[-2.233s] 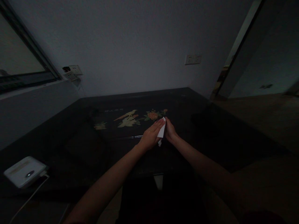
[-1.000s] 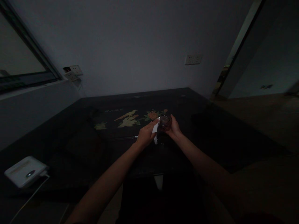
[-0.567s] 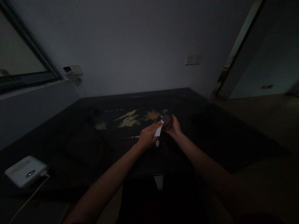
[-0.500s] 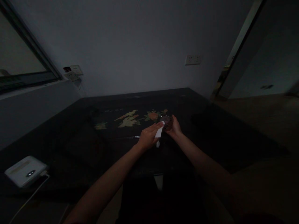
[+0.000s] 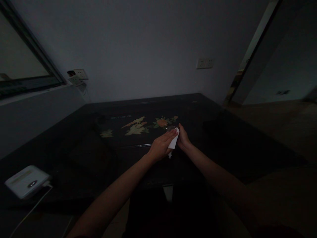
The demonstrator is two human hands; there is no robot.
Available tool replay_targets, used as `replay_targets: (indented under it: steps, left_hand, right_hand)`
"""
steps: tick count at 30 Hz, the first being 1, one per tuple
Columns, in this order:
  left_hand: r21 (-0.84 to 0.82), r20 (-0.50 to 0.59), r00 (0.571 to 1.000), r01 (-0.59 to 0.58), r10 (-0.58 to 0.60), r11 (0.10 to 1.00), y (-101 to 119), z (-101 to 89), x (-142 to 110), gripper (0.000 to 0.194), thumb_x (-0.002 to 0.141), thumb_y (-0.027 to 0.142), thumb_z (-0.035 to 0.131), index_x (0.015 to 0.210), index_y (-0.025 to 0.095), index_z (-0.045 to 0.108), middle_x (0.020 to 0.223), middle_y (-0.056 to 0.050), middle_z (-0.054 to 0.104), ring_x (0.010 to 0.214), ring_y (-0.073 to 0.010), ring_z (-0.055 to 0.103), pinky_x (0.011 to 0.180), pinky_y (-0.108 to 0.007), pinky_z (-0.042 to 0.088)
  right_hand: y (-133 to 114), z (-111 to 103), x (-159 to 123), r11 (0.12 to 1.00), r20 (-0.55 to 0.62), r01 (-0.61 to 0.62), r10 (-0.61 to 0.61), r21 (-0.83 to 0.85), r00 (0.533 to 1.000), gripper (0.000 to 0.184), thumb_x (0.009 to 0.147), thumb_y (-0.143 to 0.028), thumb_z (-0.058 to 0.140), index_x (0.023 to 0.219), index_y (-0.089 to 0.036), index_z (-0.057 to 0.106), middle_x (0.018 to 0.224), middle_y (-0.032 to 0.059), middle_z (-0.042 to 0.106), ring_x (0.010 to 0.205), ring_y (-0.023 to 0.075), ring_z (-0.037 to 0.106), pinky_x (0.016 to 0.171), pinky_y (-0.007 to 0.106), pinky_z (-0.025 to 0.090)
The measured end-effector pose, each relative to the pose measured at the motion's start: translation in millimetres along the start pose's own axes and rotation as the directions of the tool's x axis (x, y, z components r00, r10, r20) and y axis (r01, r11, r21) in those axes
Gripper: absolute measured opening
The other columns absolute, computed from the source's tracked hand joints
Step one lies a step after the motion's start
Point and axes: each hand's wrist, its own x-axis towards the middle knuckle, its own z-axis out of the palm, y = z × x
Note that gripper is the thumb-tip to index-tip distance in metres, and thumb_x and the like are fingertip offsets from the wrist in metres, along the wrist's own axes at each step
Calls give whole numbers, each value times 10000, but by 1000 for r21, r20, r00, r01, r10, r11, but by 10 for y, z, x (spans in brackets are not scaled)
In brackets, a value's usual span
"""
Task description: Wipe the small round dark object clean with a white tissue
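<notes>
In the dim head view, a small round see-through glass vessel [image 5: 170, 127] is mostly covered by my hands, so I cannot make out its exact kind. My right hand [image 5: 184, 138] curls round its right side and grips it. A folded white tissue [image 5: 174, 141] is pinched in my left hand [image 5: 160, 144], whose fingers press it against the vessel. A crumpled white end of the tissue [image 5: 170, 154] hangs below that hand. Both hands are over the near middle of a dark glossy table [image 5: 153, 172].
A bird-and-flower picture [image 5: 137, 127] decorates the tabletop beyond my hands. At the left edge lies a white box-shaped device [image 5: 28, 181] with a white cable [image 5: 32, 211]. Wall sockets [image 5: 205, 63] are above the table's far side, and a window [image 5: 22, 49] is at left.
My left hand and the tissue have moved slightly right, across the glass vessel. The vessel has turned or tilted in my right hand and now shows much less.
</notes>
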Motion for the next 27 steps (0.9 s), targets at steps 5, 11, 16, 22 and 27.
replay_targets:
  steps: [5, 11, 16, 22, 27]
  left_hand:
    - [-55, 15, 996, 86, -85, 995, -8, 3, 17, 582, 906, 208, 379, 1475, 153, 273, 1511, -135, 349, 1417, -194, 288, 1157, -420, 307]
    - [-115, -15, 979, 198, -201, 973, -45, -1, 18, 589, 909, 205, 363, 1485, 159, 250, 1529, -120, 317, 1415, -192, 294, 1154, -421, 308]
    - [-112, -11, 966, 254, -257, 961, -90, -17, 16, 566, 913, 221, 368, 1468, 146, 290, 1520, -119, 336, 1413, -188, 300, 1161, -414, 292]
    - [-87, -26, 945, 324, -327, 942, -187, 17, 0, 551, 893, 191, 372, 1443, 169, 348, 1476, -103, 417, 1378, -191, 370, 1148, -435, 313]
    - [-96, -32, 934, 351, -355, 932, -227, 30, -20, 547, 887, 179, 378, 1433, 168, 371, 1457, -92, 444, 1347, -202, 419, 1139, -433, 334]
  right_hand:
    - [13, 68, -91, 997, -52, -75, 75, 3, 996, 258, 892, -388, 482, 729, -228, 603, 577, -13, 650, 639, 181, 656, 660, 297, 531]
    - [-4, 147, -185, 997, -41, -78, 77, -26, 996, 242, 886, -375, 513, 745, -224, 640, 611, -12, 682, 661, 172, 667, 640, 270, 514]
    - [-14, 139, -209, 990, -38, -117, 114, -77, 993, 297, 902, -398, 479, 724, -212, 628, 567, -18, 662, 623, 163, 657, 600, 257, 498]
    - [-65, 107, -198, 987, -12, -147, 147, -68, 989, 348, 906, -442, 468, 696, -209, 618, 549, -13, 655, 533, 149, 626, 564, 256, 494]
    - [-120, 80, -149, 985, -36, -164, 163, -46, 986, 394, 921, -454, 426, 686, -203, 618, 544, -10, 644, 457, 138, 584, 576, 290, 514]
